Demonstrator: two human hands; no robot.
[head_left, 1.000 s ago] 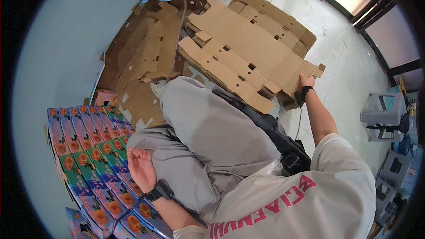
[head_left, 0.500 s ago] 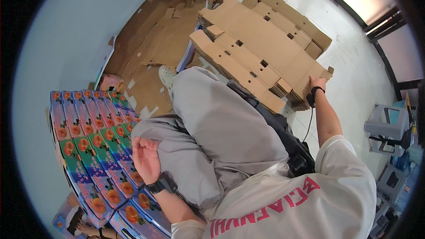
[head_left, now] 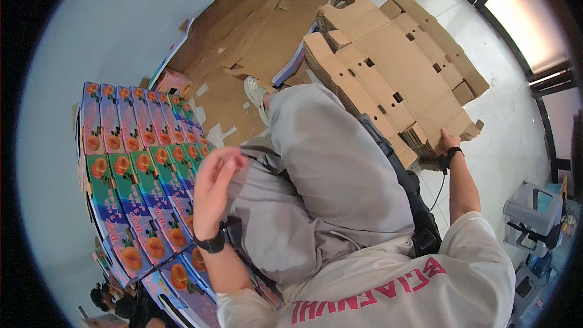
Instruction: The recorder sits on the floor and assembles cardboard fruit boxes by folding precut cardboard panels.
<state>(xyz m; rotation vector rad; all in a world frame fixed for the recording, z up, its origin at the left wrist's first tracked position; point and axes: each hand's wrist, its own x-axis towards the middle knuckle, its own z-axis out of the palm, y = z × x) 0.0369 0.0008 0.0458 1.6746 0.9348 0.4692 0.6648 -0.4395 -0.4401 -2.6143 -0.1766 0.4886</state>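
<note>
To my right lies a stack of flattened cardboard boxes [head_left: 398, 54], brown side up, with slots and folded flaps. My right hand [head_left: 449, 141] grips the near right corner of its top cardboard blank; part of the fingers is hidden at the edge. Above my left knee, my left hand [head_left: 214, 188] is raised with loosely bent fingers, slightly blurred, and nothing shows in it. Beside it on the left stand rows of printed fruit boxes [head_left: 130, 188] in green, blue and pink, packed tightly together.
Torn brown cardboard [head_left: 243, 42] covers the floor ahead, along the wall. A small pink box [head_left: 174, 82] sits past the printed rows. Grey plastic stools [head_left: 533, 206] stand at the right. Another person [head_left: 124, 304] is at the lower left.
My left hand has turned and lifted from palm-up by the knee, its fingers now pointing right. My right hand stays at the cardboard corner. The whole view has shifted.
</note>
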